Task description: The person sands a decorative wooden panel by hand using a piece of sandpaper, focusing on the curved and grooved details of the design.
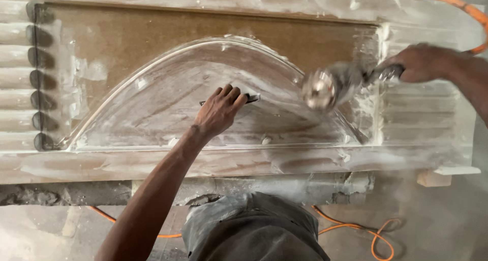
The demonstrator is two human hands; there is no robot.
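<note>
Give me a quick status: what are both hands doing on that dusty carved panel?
Left hand pressing a thin dark tool on the arched carving. Right hand in grip on spinning handheld grinder at the arch's edge. Pale dusty carved panel flat; orange cable behind.

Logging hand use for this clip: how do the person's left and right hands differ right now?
The left hand rests on the arched carving, pressing a small dark tool; the right hand grips the grinder by its handle. Left sits mid-panel, right near the fluted edge. Both are dusty.
</note>
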